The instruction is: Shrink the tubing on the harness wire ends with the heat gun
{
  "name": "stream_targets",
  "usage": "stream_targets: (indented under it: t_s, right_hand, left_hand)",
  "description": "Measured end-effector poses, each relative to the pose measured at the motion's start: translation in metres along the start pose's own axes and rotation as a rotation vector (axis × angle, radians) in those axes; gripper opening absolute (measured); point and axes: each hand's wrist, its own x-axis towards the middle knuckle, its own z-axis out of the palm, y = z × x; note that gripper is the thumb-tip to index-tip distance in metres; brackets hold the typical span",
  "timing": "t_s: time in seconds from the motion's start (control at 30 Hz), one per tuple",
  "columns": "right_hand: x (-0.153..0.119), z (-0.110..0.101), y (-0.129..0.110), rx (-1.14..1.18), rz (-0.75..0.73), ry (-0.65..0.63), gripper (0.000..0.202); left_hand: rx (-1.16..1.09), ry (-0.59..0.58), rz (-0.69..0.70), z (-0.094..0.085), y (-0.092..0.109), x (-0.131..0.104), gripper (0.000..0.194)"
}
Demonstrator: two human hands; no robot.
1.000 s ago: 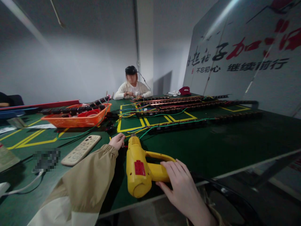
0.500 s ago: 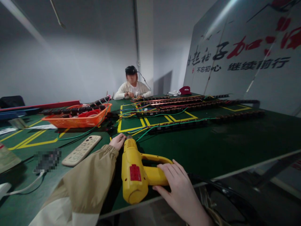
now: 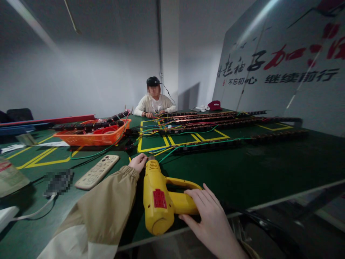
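Note:
A yellow heat gun (image 3: 157, 201) with a red label lies across the near edge of the green table, its nozzle pointing away from me. My right hand (image 3: 208, 214) is wrapped round its handle from the right. Just left of the nozzle is my left hand (image 3: 138, 162), its fingers pressed together; whatever they pinch is hidden. Blue, yellow and green wires (image 3: 167, 150) run close beyond the nozzle. They lead to a long dark strip (image 3: 210, 144) lying on the table.
An orange basket (image 3: 91, 139) with dark strips stands back left. A beige remote-like panel (image 3: 97, 172) lies left of my sleeve. More wired strips (image 3: 205, 126) stretch across the table (image 3: 269, 165). A co-worker (image 3: 155, 99) sits at the far side, near a dark red cap (image 3: 215, 105).
The whole scene has shifted slightly to the right in the view. My hands and the heat gun keep about the same places relative to each other. The co-worker's hands have moved a little.

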Motion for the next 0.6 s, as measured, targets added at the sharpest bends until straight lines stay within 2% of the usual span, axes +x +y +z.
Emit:
stream_targets:
  t_s: [0.13,0.33,0.6]
  right_hand:
    - [0.000,-0.001,0.004,-0.015,-0.007,0.000,0.047]
    - [-0.001,-0.002,0.023,-0.090,0.028,0.028,0.041]
    - [0.000,0.002,0.036,-0.209,0.063,0.127,0.037]
  left_hand:
    - [-0.048,0.025,-0.015,0.002,-0.001,-0.001,0.021]
    - [-0.180,0.037,-0.053,0.005,-0.004,-0.002,0.021]
    - [-0.085,-0.020,0.010,0.004,-0.007,-0.001,0.025]
